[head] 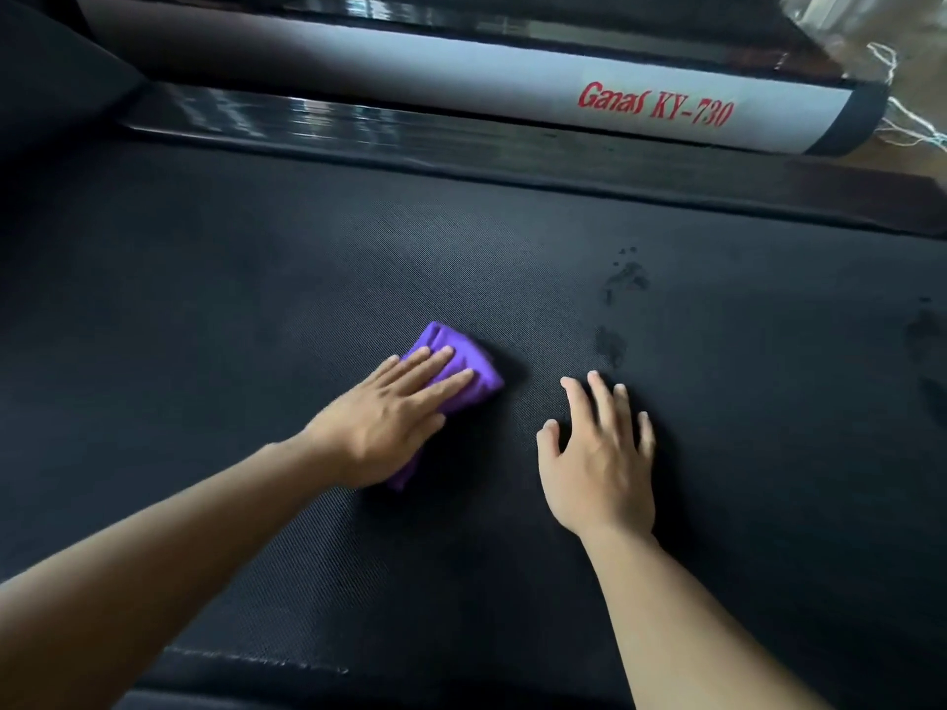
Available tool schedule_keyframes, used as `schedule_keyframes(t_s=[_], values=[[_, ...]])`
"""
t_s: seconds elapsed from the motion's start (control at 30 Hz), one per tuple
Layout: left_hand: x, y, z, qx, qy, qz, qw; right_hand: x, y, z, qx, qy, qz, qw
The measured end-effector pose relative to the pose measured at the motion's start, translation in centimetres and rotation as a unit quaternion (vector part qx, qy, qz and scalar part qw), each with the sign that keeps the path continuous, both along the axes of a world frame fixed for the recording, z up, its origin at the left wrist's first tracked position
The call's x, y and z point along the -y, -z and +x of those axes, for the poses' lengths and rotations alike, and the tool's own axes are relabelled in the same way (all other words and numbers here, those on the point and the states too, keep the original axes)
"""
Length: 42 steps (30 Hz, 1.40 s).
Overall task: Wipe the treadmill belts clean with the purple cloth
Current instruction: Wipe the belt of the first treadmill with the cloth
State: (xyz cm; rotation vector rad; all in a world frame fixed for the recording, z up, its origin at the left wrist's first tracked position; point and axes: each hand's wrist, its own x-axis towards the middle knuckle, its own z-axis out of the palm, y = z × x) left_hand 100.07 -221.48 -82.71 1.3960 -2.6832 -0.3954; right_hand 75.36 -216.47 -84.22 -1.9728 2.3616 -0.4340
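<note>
Dark treadmill belt everywhere. Left hand presses the purple cloth flat under straight, near-together fingers. Right hand rests bare, fingers spread. Smudges sit right of the cloth, just past those spread fingertips.

A grey rail runs across the far side, marked with red lettering that reads "Ganas KY-730". Just in front of it, a glossy dark strip catches streaks of light. At the far right a patch of brown floor shows, with crumpled clear plastic and loose white threads above it.
</note>
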Motion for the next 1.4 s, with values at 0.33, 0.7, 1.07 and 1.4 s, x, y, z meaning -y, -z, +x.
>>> schedule_keyframes(t_s=[0.33, 0.7, 1.07, 1.4], values=[[7.8, 0.2, 2.0, -0.003, -0.273, -0.009, 0.962, 0.1, 0.1, 0.0, 0.006, 0.0, 0.009, 1.0], [-2.2, -0.3, 1.6, -0.004, -0.032, 0.019, 0.999, -0.1, -0.4, 0.1, 0.009, 0.0, 0.01, 1.0], [7.7, 0.1, 1.7, -0.008, -0.276, -0.014, 0.961, 0.0, -0.1, -0.1, 0.005, -0.005, 0.007, 1.0], [0.0, -0.1, -5.9, -0.018, -0.165, 0.001, 0.986, 0.0, -0.8, -0.4, 0.031, -0.011, 0.059, 0.998]])
